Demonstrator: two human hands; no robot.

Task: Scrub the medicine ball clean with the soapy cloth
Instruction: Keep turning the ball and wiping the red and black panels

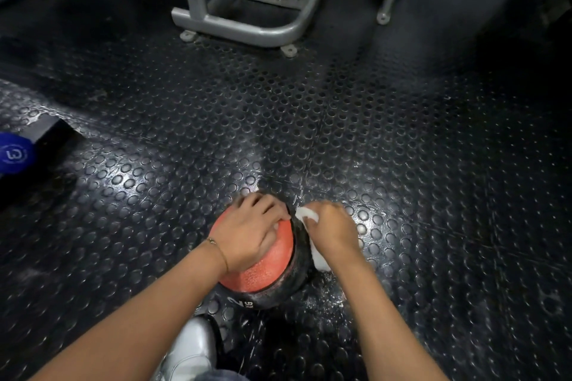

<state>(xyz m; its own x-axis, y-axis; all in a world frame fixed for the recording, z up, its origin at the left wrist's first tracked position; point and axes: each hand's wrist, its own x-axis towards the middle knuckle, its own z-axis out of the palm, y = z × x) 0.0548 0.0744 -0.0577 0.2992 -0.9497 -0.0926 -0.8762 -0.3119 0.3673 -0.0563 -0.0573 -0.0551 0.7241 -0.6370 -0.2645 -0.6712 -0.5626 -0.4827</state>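
A red and black medicine ball (263, 272) marked "2 KG" sits on the studded black rubber floor, low in the middle of the view. My left hand (247, 232) lies over its red top with the fingers curled down across the far side, steadying it. My right hand (332, 229) grips a white cloth (318, 258) and presses it against the ball's black right side. Part of the cloth sticks out above the fingers and part hangs below the palm. Soapy flecks lie on the floor to the right of the ball.
The grey steel base of a gym machine (247, 25) stands on the floor at the back. A blue weight marked "3" (14, 155) lies at the left edge beside a dark block. My silver shoe (192, 346) is just below the ball.
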